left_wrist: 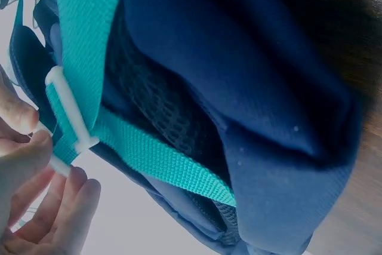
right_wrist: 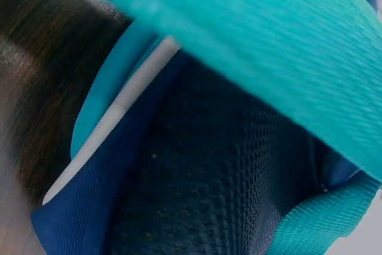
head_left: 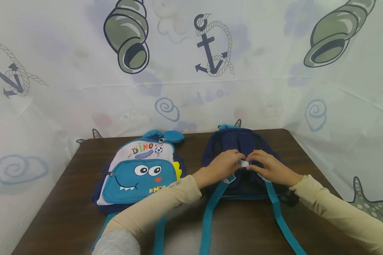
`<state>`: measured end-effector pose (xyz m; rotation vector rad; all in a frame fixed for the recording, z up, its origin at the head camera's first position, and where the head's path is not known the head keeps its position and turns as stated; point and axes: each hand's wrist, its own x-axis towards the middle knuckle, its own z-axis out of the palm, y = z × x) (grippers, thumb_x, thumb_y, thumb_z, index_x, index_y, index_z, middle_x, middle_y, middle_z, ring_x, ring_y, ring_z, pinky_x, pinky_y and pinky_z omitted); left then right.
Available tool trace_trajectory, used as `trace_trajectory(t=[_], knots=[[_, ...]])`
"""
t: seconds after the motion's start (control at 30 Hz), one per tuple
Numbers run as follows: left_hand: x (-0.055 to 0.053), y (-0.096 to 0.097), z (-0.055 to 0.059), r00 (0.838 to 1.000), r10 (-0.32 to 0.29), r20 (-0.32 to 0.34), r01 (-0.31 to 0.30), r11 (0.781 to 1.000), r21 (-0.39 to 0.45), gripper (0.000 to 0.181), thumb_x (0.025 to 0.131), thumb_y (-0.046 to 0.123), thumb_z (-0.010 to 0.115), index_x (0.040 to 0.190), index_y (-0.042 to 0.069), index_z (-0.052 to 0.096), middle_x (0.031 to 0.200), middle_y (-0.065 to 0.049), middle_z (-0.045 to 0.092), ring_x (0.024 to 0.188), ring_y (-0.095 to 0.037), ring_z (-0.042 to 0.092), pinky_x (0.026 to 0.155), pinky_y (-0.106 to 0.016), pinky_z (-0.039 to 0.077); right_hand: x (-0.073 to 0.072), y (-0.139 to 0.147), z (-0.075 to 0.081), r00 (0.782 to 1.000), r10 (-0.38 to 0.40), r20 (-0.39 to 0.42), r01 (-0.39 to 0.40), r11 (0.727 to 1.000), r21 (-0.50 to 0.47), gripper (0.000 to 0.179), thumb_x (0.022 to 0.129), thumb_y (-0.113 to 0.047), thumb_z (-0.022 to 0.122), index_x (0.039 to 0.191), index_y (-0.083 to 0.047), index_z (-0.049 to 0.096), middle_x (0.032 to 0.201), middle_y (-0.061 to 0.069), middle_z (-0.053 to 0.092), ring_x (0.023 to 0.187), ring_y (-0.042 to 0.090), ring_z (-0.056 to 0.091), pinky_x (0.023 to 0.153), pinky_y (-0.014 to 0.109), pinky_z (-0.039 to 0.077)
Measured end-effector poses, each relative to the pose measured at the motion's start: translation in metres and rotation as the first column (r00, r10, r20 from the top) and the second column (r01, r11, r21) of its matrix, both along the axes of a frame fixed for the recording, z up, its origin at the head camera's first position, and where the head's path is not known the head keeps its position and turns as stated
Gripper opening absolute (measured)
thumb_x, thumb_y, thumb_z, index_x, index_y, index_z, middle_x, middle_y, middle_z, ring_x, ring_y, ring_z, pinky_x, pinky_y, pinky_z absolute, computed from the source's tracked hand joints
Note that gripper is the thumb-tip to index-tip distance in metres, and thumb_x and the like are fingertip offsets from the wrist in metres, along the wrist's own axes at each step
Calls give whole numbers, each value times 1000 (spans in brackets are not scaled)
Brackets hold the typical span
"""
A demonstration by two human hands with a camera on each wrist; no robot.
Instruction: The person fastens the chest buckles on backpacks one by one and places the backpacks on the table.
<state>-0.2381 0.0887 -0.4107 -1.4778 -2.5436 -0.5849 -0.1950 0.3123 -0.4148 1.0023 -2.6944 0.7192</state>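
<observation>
A navy backpack [head_left: 217,152] lies on the table with its strap side up. Over its middle, my left hand [head_left: 225,164] and right hand [head_left: 269,168] meet at a small white buckle [head_left: 244,163], each pinching one side of it. Whether the buckle's halves are joined cannot be told. Close up in the left wrist view, fingertips hold white plastic beside a white strap adjuster [left_wrist: 71,108] threaded with teal webbing [left_wrist: 161,159]. Neither hand shows in the right wrist view, where a teal strap [right_wrist: 256,46] crosses the dark mesh panel [right_wrist: 197,165].
A second backpack [head_left: 131,180] with a blue dinosaur face lies to the left, under my left forearm. Two teal straps [head_left: 209,216] run from the navy backpack toward the near side of the brown table [head_left: 64,198]. A patterned white cloth [head_left: 191,95] hangs behind.
</observation>
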Motion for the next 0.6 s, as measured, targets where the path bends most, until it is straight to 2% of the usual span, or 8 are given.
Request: trace_trajectory(t=[0.17, 0.3, 0.37, 0.43, 0.5, 0.6], knots=[[1, -1, -2, 1000, 7, -10, -7, 999, -49, 36, 96, 22, 68, 130, 10, 64, 119, -4, 65, 98, -11, 66, 79, -13, 53, 2, -1, -4, 998, -66, 25, 65, 998, 26, 21, 92, -16, 72, 113, -11, 68, 118, 2, 63, 108, 18, 59, 85, 40, 55], [2, -2, -3, 999, 33, -19, -34, 997, -74, 42, 97, 34, 65, 133, 12, 62, 123, -4, 62, 99, -12, 65, 73, -14, 53, 4, 0, -5, 993, -106, 52, 104, 993, 50, 21, 92, -19, 72, 112, -12, 68, 120, 5, 63, 112, 21, 60, 89, 43, 55], [2, -4, -3, 999, 50, -20, -51, 995, -88, 47, 98, 41, 62, 135, 12, 60, 126, -5, 61, 103, -14, 64, 76, -18, 54, 5, 0, -5, 992, -115, 58, 111, 992, 63, 25, 92, -21, 73, 114, -10, 68, 121, 6, 63, 113, 24, 60, 90, 45, 55], [2, -5, -4, 997, 70, -16, -71, 992, -103, 54, 98, 49, 58, 139, 13, 57, 133, -6, 59, 112, -19, 62, 86, -24, 56, 6, 0, -5, 991, -117, 65, 112, 991, 72, 29, 92, -22, 72, 117, -7, 67, 123, 9, 63, 115, 28, 59, 92, 48, 54], [3, -7, -4, 995, 103, -2, -102, 985, -137, 66, 98, 60, 50, 145, 15, 51, 144, -9, 53, 128, -25, 55, 102, -35, 51, 6, -1, -4, 988, -132, 77, 125, 988, 85, 37, 95, -24, 70, 125, -3, 64, 128, 13, 61, 120, 33, 57, 96, 53, 51], [2, -9, -6, 983, 178, 54, -164, 965, -205, 81, 94, 74, 39, 156, 22, 34, 162, -10, 32, 149, -34, 30, 120, -52, 30, 3, -2, -1, 978, -186, 97, 173, 977, 126, 53, 98, -31, 64, 139, 1, 53, 141, 21, 52, 132, 41, 47, 104, 61, 43]])
